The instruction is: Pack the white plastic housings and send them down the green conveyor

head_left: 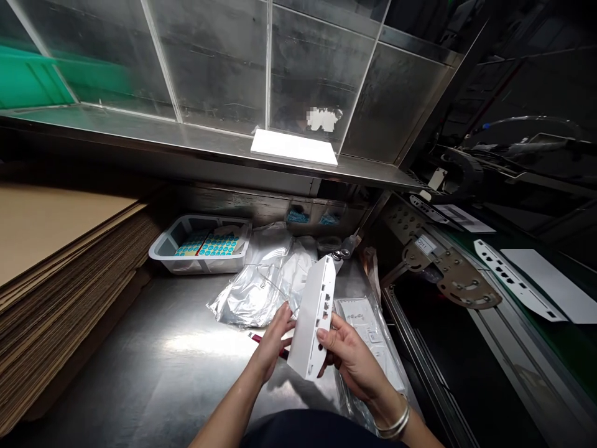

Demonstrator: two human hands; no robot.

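Observation:
My right hand grips a white plastic housing, thumb on its edge strip with port cut-outs and fingers behind. The housing is tilted, its long side pointing away from me above the metal bench. My left hand is beside the plain left face, fingers stretched and apart; whether the fingertips touch it I cannot tell. Under the left hand lies a thin red and dark pen-like object, partly hidden. To the right, bagged white plastic parts lie close to my right hand. Silvery plastic bags lie beyond the left hand.
A grey plastic bin holds sheets of round blue stickers. Stacked cardboard rises along the left. A white panel rests on the shelf above. On the right, a green conveyor carries more white housings beside a metal bracket.

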